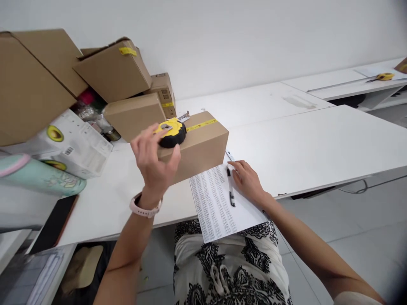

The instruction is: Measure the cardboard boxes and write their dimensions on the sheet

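A yellow and black tape measure point(171, 132) is at the top of a closed cardboard box point(199, 150) sealed with yellow tape. My left hand point(154, 156) has its fingers curled round the tape measure's near left side, the thumb low against the black edge. A short piece of its metal blade sticks out at the far side. My right hand point(248, 180) lies on a printed sheet point(213, 203), fingers stretched and holding nothing. Beside its fingertips are a black-and-clear pen point(230, 186) and a white strip with black marks point(229, 155), partly hidden by the box.
Cardboard boxes point(114, 72) are stacked at the left by the wall. Nearer stand a white avocado-print carton point(76, 144) and a mint bottle point(47, 176); a dark flat phone-like object point(54, 224) lies at the table edge. Another tape measure point(385, 76) lies far right on the white table point(302, 148).
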Demonstrator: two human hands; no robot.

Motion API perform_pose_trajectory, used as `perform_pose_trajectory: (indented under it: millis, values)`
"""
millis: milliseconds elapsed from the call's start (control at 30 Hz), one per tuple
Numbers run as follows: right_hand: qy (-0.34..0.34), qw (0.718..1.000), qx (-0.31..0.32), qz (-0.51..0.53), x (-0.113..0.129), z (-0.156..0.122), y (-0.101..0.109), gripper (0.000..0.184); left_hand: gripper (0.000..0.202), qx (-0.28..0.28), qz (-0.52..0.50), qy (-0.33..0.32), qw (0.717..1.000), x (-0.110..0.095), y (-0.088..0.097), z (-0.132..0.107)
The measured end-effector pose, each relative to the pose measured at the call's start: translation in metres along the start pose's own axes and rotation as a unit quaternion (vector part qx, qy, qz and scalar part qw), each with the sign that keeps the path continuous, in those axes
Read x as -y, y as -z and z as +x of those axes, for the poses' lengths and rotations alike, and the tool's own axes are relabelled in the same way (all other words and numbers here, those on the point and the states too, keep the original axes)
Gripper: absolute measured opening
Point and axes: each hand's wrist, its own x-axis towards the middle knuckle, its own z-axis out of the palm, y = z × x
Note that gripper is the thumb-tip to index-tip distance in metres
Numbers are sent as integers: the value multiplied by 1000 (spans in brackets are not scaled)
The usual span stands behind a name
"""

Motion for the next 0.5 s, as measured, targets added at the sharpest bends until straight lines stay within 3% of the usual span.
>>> perform_pose_trajectory:
  millis: [133, 233, 300, 400, 433, 500]
  values:
    - [-36, 996, -65, 48, 2, 12, 7, 35, 95, 148, 22, 155, 976, 14, 3, 42]
    - [-49, 994, -71, 69, 1, 19, 9, 38, 100, 214, 17, 222, 951, 19, -4, 51]
    - [-54, 994, -60, 75, 0, 23, 10, 39, 95, 178, 2, 231, 956, 20, -7, 50]
    - [-67, 994, -35, 85, -1, 30, 11, 41, 87, 32, -102, 218, 970, 24, 1, 42]
    - [-75, 993, -28, 92, -1, 33, 12, 41, 85, -21, -159, 219, 962, 26, 8, 37]
    - [-98, 988, -10, 116, -2, 40, 14, 43, 82, -60, -270, 258, 926, 31, 26, 24]
